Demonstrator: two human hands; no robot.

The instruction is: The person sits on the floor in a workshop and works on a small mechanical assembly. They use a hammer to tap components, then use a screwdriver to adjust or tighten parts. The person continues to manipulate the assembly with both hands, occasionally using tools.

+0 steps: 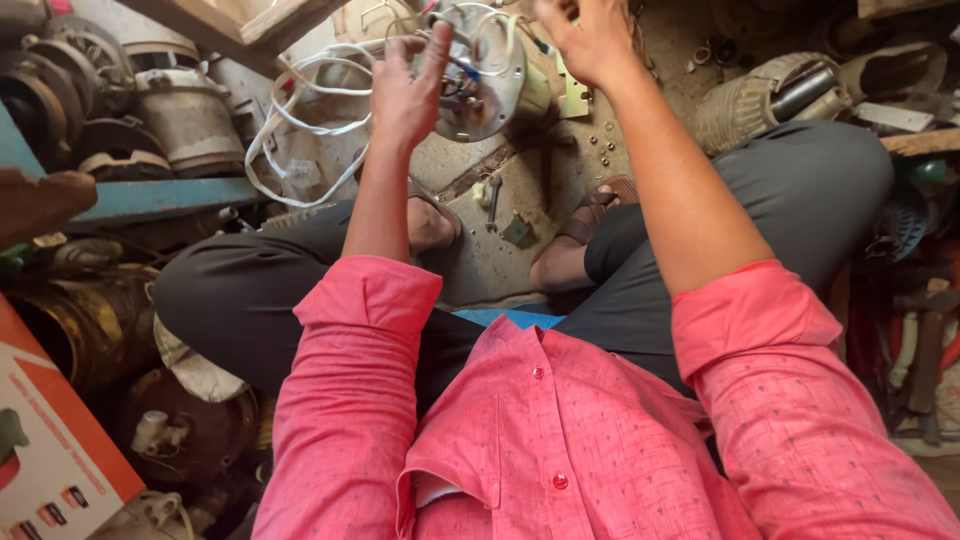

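Round metal housing between both hands, cluttered surroundings.

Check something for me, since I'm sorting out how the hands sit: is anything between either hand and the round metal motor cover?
Nothing visible is. The left hand has its fingers against the round metal motor cover among the white wires, and the right hand touches its upper right edge.

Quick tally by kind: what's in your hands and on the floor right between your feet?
Round metal motor housing, held by left hand and right hand: 1
White cable: 1
Spanner on floor: 1
Sandals: 2
Total: 5
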